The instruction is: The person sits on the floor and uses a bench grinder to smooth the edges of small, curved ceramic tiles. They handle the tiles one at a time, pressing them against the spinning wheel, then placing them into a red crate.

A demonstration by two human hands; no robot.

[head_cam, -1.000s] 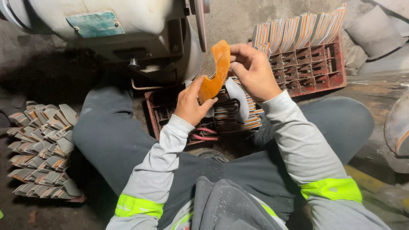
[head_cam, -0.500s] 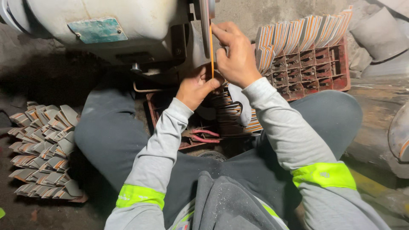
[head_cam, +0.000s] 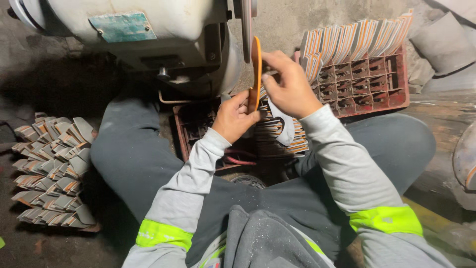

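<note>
A seated person holds a thin orange sole-shaped piece (head_cam: 256,69) edge-on to the camera, its long axis running upright, top end beside the grinding wheel (head_cam: 246,25) of a grey machine (head_cam: 148,34). The left hand (head_cam: 235,116) pinches its lower end; the right hand (head_cam: 287,87) grips its upper middle, so both hands are clamped on it, close together. Below them sits a red crate (head_cam: 184,134) of stacked pieces. Another red crate (head_cam: 377,74) stands to the right, near the hands. Grey stacked pieces (head_cam: 52,168) lie on the floor, well apart to the left.
</note>
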